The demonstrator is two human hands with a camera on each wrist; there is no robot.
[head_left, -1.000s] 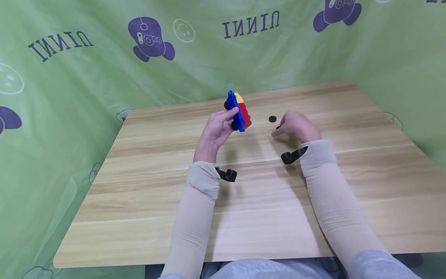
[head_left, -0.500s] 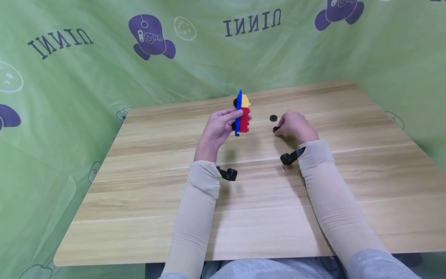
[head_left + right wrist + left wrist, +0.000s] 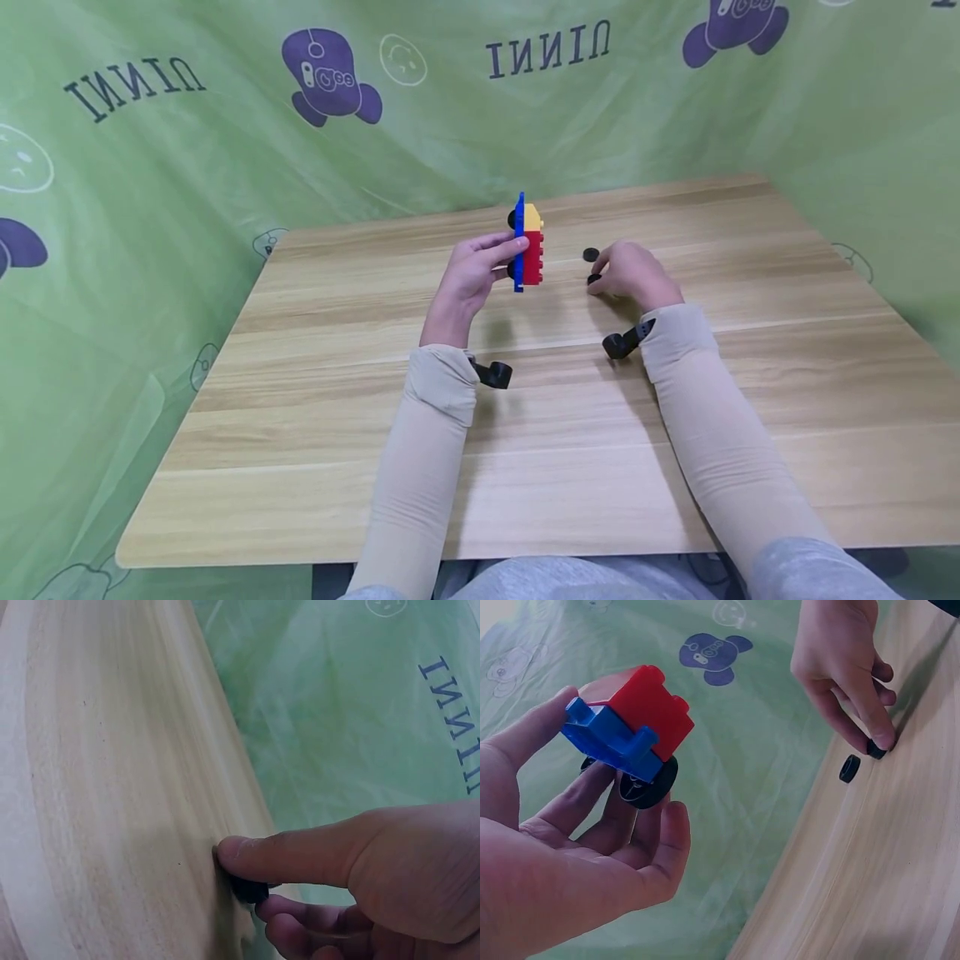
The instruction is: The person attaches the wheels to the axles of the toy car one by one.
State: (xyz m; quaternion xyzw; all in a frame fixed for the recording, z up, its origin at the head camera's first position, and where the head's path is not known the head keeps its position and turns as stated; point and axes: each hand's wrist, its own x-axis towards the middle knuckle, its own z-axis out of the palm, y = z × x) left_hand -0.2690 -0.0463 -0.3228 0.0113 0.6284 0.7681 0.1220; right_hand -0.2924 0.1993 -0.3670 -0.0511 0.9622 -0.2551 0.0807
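My left hand (image 3: 468, 271) grips a toy car (image 3: 532, 254) above the table, its blue base turned toward the palm. Red and yellow bricks sit on that base, and black wheels show on it in the left wrist view, one wheel (image 3: 649, 786) facing the camera. Between thumb and fingertips, my right hand (image 3: 636, 271) pinches a small black wheel (image 3: 247, 889) down at the tabletop; the fingers cover part of it. A second loose black wheel (image 3: 591, 254) lies flat just beyond the right hand's fingertips.
The wooden table (image 3: 315, 467) reaches back to a green printed curtain (image 3: 450, 133), which also hangs along both sides. Each wrist carries a black camera mount, the left one (image 3: 495, 375) and the right one (image 3: 621, 343) both hanging over the table.
My left hand has turned the toy car from a slant to nearly upright and shifted slightly right. The right hand's fingers have closed on the nearer loose wheel.
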